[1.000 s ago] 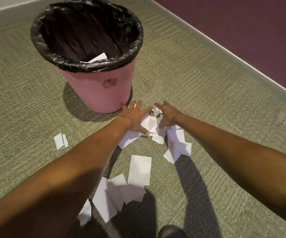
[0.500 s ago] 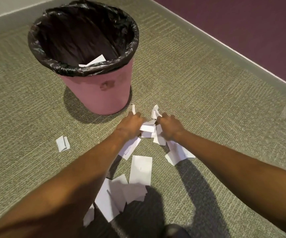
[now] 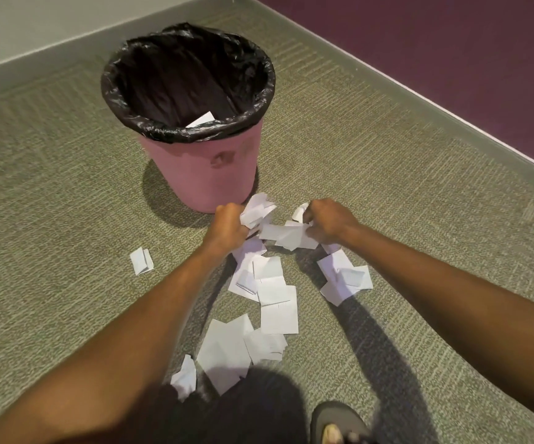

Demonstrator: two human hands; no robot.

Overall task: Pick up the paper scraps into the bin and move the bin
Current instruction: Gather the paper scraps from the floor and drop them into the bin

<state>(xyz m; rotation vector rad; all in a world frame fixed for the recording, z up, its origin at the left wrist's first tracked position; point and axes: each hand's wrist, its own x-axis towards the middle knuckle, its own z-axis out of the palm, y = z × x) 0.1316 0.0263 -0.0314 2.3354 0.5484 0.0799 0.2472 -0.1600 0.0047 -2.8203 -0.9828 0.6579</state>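
1. Grey-green carpet [image 3: 387, 161] covers the floor, with a purple wall [image 3: 451, 43] meeting it on the far side of the pink bin [image 3: 204, 174].
2. That bin stands upright on the carpet, lined with a black bag [image 3: 131, 100] folded over its rim; one white scrap [image 3: 201, 119] shows inside, near the front edge.
3. My left hand [image 3: 227, 229] is just in front of the bin's base, fist closed on a crumpled bunch of scraps [image 3: 257, 210].
4. My right hand [image 3: 329, 219] is beside it, further from the bin, fingers clenched on more paper [image 3: 286, 234] that hangs between the two hands.
5. Loose paper scraps [image 3: 275, 299] lie scattered on the carpet nearer to me than the bin, between my forearms.
6. One folded scrap [image 3: 141, 261] lies apart, in front of the bin and to its left.
7. My sandalled foot [image 3: 336, 424] shows at the bottom edge, well away from the bin.
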